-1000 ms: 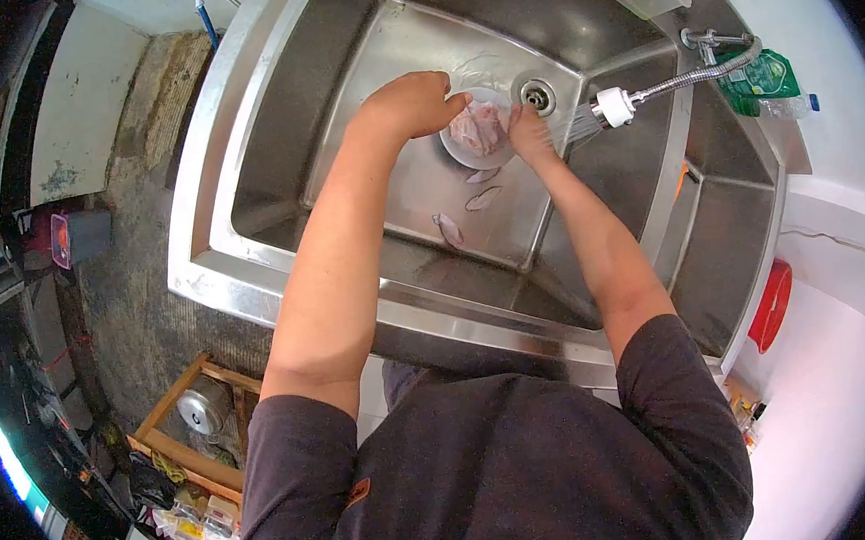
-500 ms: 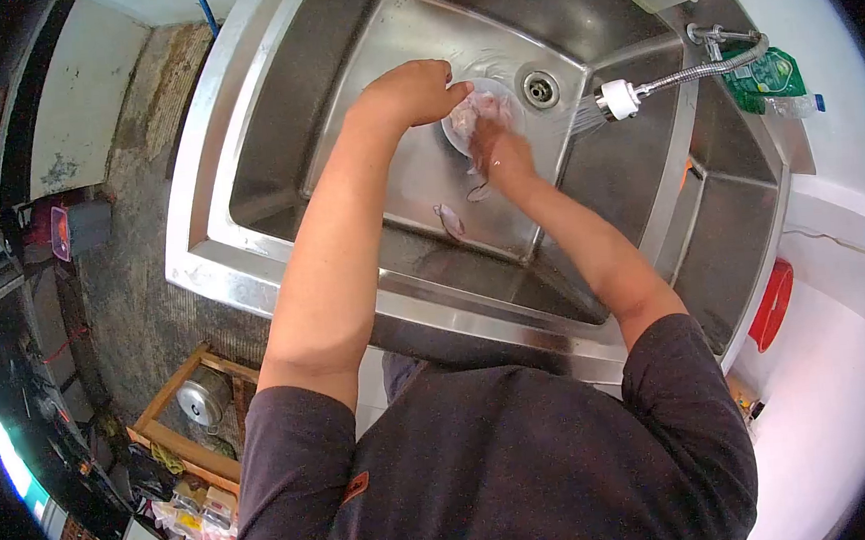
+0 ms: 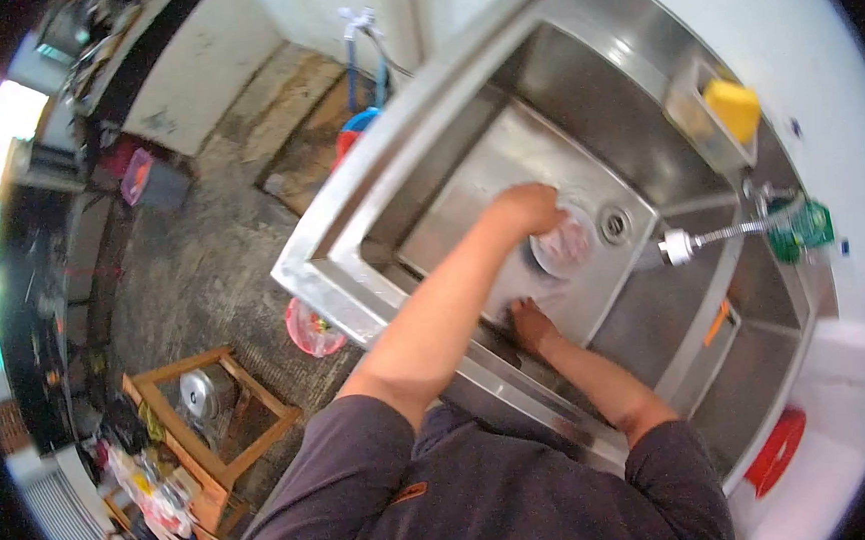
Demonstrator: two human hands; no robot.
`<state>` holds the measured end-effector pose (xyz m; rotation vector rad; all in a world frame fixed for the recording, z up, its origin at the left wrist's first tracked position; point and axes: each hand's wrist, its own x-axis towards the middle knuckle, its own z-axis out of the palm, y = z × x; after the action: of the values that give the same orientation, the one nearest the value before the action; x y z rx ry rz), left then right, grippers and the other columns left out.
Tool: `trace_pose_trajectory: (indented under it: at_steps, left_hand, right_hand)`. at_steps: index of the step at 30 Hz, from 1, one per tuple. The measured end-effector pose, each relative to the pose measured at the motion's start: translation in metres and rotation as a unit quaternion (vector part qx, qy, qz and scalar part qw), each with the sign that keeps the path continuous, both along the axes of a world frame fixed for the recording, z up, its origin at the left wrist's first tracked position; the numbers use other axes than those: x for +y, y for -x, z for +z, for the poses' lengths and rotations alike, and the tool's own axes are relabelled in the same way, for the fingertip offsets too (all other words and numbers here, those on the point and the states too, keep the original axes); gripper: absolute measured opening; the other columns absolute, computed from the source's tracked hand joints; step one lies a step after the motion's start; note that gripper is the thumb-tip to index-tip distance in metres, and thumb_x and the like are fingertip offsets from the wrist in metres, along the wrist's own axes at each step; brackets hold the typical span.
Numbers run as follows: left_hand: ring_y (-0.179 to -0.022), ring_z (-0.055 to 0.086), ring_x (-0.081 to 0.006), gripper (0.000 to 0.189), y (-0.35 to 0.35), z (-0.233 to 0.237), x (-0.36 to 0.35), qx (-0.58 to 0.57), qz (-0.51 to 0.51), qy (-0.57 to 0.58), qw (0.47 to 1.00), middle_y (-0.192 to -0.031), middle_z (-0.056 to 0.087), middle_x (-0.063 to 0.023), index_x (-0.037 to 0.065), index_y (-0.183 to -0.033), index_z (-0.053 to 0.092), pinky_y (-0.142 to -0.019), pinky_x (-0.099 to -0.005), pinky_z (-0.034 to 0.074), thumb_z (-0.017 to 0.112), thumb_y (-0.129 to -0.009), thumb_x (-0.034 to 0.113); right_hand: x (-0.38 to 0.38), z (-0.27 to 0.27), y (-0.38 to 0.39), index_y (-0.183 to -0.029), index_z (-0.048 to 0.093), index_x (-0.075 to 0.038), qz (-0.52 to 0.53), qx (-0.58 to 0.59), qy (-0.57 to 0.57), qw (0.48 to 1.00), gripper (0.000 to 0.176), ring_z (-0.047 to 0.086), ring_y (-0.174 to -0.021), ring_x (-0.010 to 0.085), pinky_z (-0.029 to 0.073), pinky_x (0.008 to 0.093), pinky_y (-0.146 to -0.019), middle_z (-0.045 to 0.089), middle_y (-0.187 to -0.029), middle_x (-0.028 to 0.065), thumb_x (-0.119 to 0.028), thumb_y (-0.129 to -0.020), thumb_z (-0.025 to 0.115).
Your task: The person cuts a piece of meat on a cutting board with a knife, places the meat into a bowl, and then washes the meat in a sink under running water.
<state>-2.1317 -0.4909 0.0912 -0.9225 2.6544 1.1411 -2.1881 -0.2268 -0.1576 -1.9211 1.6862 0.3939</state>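
Note:
A pale round bowl (image 3: 553,265) holding whitish-pink raw pieces (image 3: 573,241), perhaps meat or fish, is in the steel sink (image 3: 467,182) beside the drain. My left hand (image 3: 531,210) grips the bowl's far-left rim, its fingers curled over the edge. Nearer to me, my right hand (image 3: 531,325) is down at the sink floor, apart from the bowl. Its fingers are drawn together and blurred, and what they hold, if anything, is hidden. Right of the bowl, the white spray head (image 3: 677,246) of a flexible tap points towards it.
The drain (image 3: 614,224) lies just right of the bowl. A clear container (image 3: 695,116) with a yellow sponge (image 3: 732,109) stands on the back ledge. A green bottle (image 3: 801,231) is by the tap. An orange-handled tool (image 3: 718,321) rests in the side basin.
My right hand has left the pieces in the bowl and moved down to the sink floor, where loose pieces lay. My left hand stays at the bowl. The camera view has turned and shifted.

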Motion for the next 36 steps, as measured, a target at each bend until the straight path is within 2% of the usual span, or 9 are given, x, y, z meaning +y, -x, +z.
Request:
trace_pose_trajectory:
  at_steps: [2, 4, 6, 10, 15, 22, 30, 33, 36]
  left_hand:
    - [-0.102, 0.066, -0.037, 0.046, 0.001, -0.007, 0.001, 0.014, 0.008, 0.006, 1.0, -0.108, 0.069, -0.0208, 0.001, -0.102, 0.072, -0.09, -0.0458, 0.052, 0.058, -0.089, 0.043]
    - [-0.103, 0.066, -0.036, 0.046, 0.003, -0.003, 0.0, -0.005, 0.001, 0.004, 1.0, -0.109, 0.069, -0.0205, 0.001, -0.102, 0.072, -0.09, -0.0455, 0.052, 0.059, -0.088, 0.044]
    - [-0.103, 0.066, -0.0356, 0.046, 0.001, 0.004, 0.002, -0.022, 0.003, -0.002, 1.0, -0.109, 0.069, -0.0205, 0.002, -0.103, 0.072, -0.09, -0.0452, 0.052, 0.06, -0.088, 0.044]
    - [-0.107, 0.063, -0.038, 0.051, -0.002, 0.014, 0.001, -0.037, -0.007, -0.012, 0.999, -0.115, 0.066, -0.0217, 0.0, -0.113, 0.066, -0.092, -0.0462, 0.05, 0.057, -0.09, 0.045]
    - [-0.107, 0.064, -0.037, 0.052, -0.002, 0.02, 0.002, -0.042, -0.027, -0.013, 0.999, -0.113, 0.067, -0.0216, -0.001, -0.112, 0.067, -0.092, -0.046, 0.051, 0.058, -0.09, 0.045]
    - [-0.101, 0.066, -0.0376, 0.05, -0.004, 0.023, 0.002, -0.029, -0.022, -0.003, 0.999, -0.107, 0.069, -0.0221, -0.002, -0.104, 0.07, -0.088, -0.0464, 0.052, 0.058, -0.09, 0.045]
    - [-0.103, 0.065, -0.0376, 0.05, 0.0, 0.018, 0.0, -0.038, -0.029, -0.013, 0.999, -0.108, 0.068, -0.0216, -0.002, -0.104, 0.07, -0.088, -0.0461, 0.052, 0.058, -0.09, 0.044]
    - [-0.104, 0.065, -0.0375, 0.049, 0.0, 0.016, 0.003, -0.033, -0.017, -0.009, 0.999, -0.109, 0.068, -0.0213, -0.002, -0.104, 0.07, -0.089, -0.0461, 0.052, 0.058, -0.09, 0.044]
    - [-0.104, 0.065, -0.0375, 0.049, -0.003, 0.021, 0.004, -0.029, -0.012, -0.005, 0.999, -0.108, 0.069, -0.021, -0.002, -0.104, 0.07, -0.09, -0.0461, 0.052, 0.058, -0.091, 0.044]
  right_hand:
    - [-0.024, 0.09, -0.003, -0.113, 0.056, 0.004, -0.134, -0.1, -0.043, 0.985, 0.031, 0.052, -0.114, 0.038, 0.045, 0.0457, -0.098, 0.054, -0.119, 0.0277, -0.012, -0.086, 0.056]
    - [-0.039, 0.064, 0.018, -0.112, 0.059, -0.003, 0.08, -0.028, -0.086, 0.993, 0.031, 0.059, -0.106, 0.0294, 0.049, 0.0457, -0.09, 0.061, -0.108, 0.0184, -0.014, -0.084, 0.066]
    - [-0.056, 0.109, 0.045, -0.116, 0.061, -0.008, -0.378, -0.277, -0.232, 0.853, 0.037, 0.063, -0.094, 0.0227, 0.051, 0.0433, -0.078, 0.065, -0.099, 0.0066, -0.019, -0.082, 0.072]
    - [-0.093, 0.166, 0.1, -0.12, 0.062, -0.004, -0.431, -0.328, -0.166, 0.824, 0.04, 0.063, -0.079, 0.0188, 0.051, 0.0337, -0.071, 0.068, -0.099, 0.0064, -0.024, -0.086, 0.071]
    - [-0.097, 0.163, 0.155, -0.114, 0.064, -0.006, -0.591, -0.52, -0.13, 0.603, 0.023, 0.059, -0.066, 0.0145, 0.047, 0.0253, -0.051, 0.062, -0.091, 0.0019, -0.016, -0.094, 0.061]
    - [-0.096, 0.145, 0.164, -0.102, 0.062, -0.008, -0.657, -0.558, -0.151, 0.485, 0.014, 0.041, -0.045, 0.006, 0.026, 0.021, -0.034, 0.055, -0.075, -0.0013, -0.021, -0.099, 0.057]
    - [-0.103, 0.132, 0.162, -0.094, 0.058, -0.008, -0.6, -0.525, -0.09, 0.596, 0.039, 0.048, -0.045, 0.0133, 0.033, 0.0272, -0.034, 0.054, -0.067, 0.0023, -0.042, -0.103, 0.04]
    - [-0.109, 0.112, 0.159, -0.109, 0.058, -0.005, -0.619, -0.233, -0.022, 0.749, 0.03, 0.061, -0.067, 0.0225, 0.049, 0.0345, -0.052, 0.061, -0.083, 0.0094, -0.032, -0.102, 0.045]
    - [-0.1, 0.027, 0.193, -0.119, 0.056, -0.005, -0.335, -0.061, 0.187, 0.921, 0.032, 0.061, -0.095, 0.0325, 0.05, 0.0427, -0.08, 0.061, -0.099, 0.0188, -0.029, -0.097, 0.053]
